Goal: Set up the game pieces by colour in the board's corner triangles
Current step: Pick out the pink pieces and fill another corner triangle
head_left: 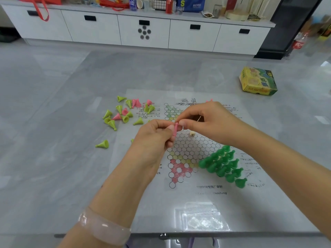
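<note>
Both hands are raised over the middle of the paper board (188,208), and between them is a pink piece (175,129): the left hand (154,138) pinches it in curled fingers while the right hand (206,120) closes thumb and forefinger on its upper end — possibly two nested cones being pulled apart, though that is too small to tell. The dark green pieces (224,165) already stand packed in the triangle at the near right, so one colour looks done; the red triangle (179,170) at the near corner has only bare circles. The loose pile (123,113) of yellow-green and pink cones lies off the board's far left edge, and a small cream piece (192,134) rests on the central hexagon. To do this step well, I would keep the grip low on the cone's stem, lower it base first onto a circle at the triangle's tip (filling outward from there avoids knocking neighbours), and let go only once it stands upright — the thin sheet looks likely to shift under a careless wrist.
</note>
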### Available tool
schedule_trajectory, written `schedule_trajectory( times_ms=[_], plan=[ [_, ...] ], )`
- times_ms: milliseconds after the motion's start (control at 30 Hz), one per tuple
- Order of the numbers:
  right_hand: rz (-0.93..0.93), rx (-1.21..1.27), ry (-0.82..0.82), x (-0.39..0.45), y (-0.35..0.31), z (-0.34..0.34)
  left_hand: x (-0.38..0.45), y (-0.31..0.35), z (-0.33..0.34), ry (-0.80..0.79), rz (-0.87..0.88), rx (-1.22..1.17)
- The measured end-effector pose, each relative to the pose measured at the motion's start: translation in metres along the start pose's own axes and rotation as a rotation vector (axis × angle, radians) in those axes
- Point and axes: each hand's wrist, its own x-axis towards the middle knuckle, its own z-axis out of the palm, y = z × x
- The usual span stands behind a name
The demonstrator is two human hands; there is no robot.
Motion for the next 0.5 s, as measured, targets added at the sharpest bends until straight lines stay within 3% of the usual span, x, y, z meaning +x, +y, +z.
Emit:
schedule_trajectory(
  times_ms=[500],
  plan=[
    [0.02, 0.149, 0.026, 0.0018, -0.0024, 0.0091, -0.0022, 0.0026, -0.0012, 0.03, -0.014, -0.054]
  ],
)
